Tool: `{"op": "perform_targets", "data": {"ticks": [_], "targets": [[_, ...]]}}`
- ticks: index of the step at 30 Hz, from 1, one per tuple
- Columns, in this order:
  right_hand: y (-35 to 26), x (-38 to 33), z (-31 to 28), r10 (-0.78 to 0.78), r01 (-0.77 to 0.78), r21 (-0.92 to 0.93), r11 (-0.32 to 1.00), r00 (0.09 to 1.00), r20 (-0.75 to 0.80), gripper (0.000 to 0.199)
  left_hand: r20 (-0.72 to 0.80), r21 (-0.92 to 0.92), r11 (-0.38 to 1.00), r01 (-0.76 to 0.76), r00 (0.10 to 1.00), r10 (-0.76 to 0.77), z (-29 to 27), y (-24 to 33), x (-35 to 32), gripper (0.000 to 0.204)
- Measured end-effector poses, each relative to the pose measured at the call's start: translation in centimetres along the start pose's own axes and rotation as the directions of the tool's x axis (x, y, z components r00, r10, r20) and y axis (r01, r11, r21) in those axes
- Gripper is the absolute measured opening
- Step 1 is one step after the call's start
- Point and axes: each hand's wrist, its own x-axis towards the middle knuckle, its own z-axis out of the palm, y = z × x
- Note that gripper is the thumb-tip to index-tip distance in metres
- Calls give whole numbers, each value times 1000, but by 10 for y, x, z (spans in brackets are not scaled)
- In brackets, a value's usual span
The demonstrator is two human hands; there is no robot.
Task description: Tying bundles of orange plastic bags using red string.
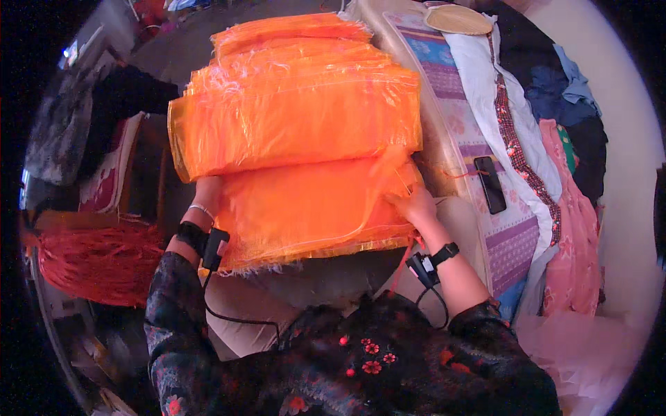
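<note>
Both hands clamp the near orange bag (312, 208): left hand (207, 196) under its left edge, right hand (414, 206) pinching the right edge. Bag lies at the stack's (298, 90) front. Best grip both edges evenly, pull flat.

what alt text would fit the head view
A person's left hand and right hand grip the sides of a stack of orange mesh bags on their lap. A black phone lies on patterned cloth to the right.
</note>
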Motion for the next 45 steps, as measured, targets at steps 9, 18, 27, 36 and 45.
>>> {"op": "perform_targets", "data": {"ticks": [9,18,27,36,45], "targets": [[22,8,19,30,-32,88,996,999,20,38,16,713,660,-239,946,325,-38,13,5,11],[36,-1,28,-115,105,749,654,993,-39,22,-29,246,961,-123,991,134,-61,-21,26,19],[71,30,61,-253,257,284,924,966,-53,19,-176,508,828,-235,913,367,-130,-65,41,18],[52,-12,-7,69,36,564,825,984,-163,25,-178,358,931,76,984,-12,-90,-17,-106,25],[-29,-68,-55,-580,599,20,801,783,-227,31,-251,411,911,-36,956,151,-76,-12,-151,15]]}}
